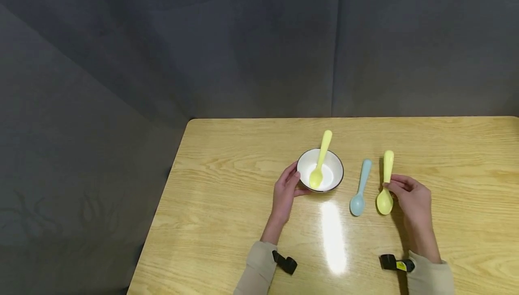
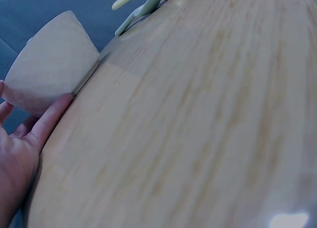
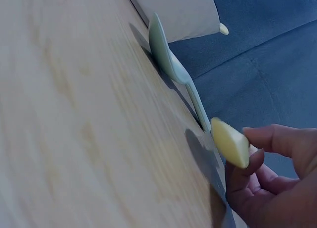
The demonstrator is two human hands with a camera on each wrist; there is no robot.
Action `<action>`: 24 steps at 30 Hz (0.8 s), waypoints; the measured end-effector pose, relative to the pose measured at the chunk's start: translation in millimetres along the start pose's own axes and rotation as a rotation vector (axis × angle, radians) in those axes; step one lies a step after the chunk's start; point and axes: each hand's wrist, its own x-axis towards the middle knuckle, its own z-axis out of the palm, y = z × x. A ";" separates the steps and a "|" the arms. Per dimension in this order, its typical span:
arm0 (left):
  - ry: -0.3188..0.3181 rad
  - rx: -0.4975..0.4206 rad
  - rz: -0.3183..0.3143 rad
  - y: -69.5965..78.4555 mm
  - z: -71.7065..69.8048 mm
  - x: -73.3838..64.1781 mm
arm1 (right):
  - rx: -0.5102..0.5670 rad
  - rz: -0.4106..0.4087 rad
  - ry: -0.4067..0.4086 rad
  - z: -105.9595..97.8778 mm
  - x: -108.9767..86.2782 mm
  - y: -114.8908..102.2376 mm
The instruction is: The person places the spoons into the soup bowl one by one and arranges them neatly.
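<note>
A white bowl [image 1: 331, 169] with a dark rim stands on the table, a yellow spoon [image 1: 322, 154] leaning in it with its handle over the far rim. My left hand [image 1: 285, 193] holds the bowl from its left side, thumb at the rim; in the left wrist view the fingers lie along the bowl's outer wall [image 2: 54, 60] and base. Between finger and thumb, my right hand [image 1: 412, 198] pinches a second yellow spoon [image 1: 384, 201] at the handle, just above the table with its shadow beneath. To its left lies a light blue spoon [image 1: 357, 204], bowl end nearer me.
The wooden table [image 1: 219, 196] ends at a rounded far left corner. Dark grey cloth [image 1: 259, 52] hangs behind it. Each forearm wears a black strap [image 1: 287, 264] at the sleeve cuff.
</note>
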 end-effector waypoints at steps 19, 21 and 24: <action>0.014 0.013 -0.011 0.4 1.3 2.6 | 0.560 -0.065 -0.115 -1.4 -15.0 -39.3; 0.013 0.012 -0.013 -0.4 1.3 2.7 | 0.569 -0.072 -0.121 -0.3 -15.4 -41.5; 0.006 0.009 -0.017 0.1 1.3 2.6 | 0.577 -0.090 -0.128 1.0 -15.7 -44.3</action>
